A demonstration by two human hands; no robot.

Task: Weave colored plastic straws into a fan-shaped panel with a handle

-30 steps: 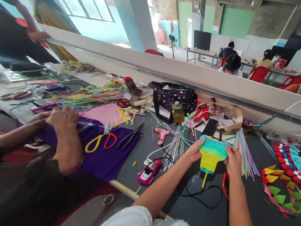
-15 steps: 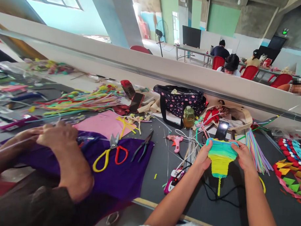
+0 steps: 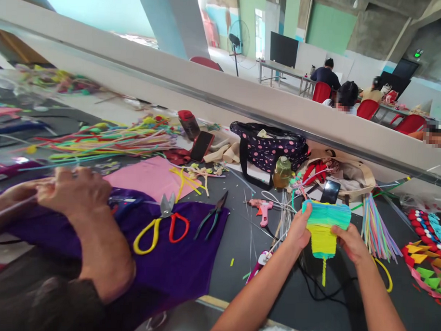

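Between my two hands, over the dark tabletop, is a flat craft piece (image 3: 323,236) made of blue, teal and yellow pipe cleaners, with a twisted yellow stem hanging down. My left hand (image 3: 299,231) pinches its upper left edge, thumb in front. On the other side, my right hand (image 3: 351,240) grips it lower, around the yellow section, with the thumb on the front. Fingers behind the piece are hidden. Just beyond it lies a phone (image 3: 330,192). A pink glue gun (image 3: 263,210) rests to the left of my left hand.
At left a co-worker's hands (image 3: 73,189) work over a purple cloth (image 3: 180,275). Scissors (image 3: 164,221) and pliers (image 3: 212,218) lie on that cloth. A polka-dot bag (image 3: 268,148) and a green bottle (image 3: 282,172) stand behind. Pipe-cleaner bundles (image 3: 379,229) lie at right.
My right hand has shifted from the top right corner of the craft piece down to its yellow section. My left hand keeps its hold. The phone's bright light no longer shows.
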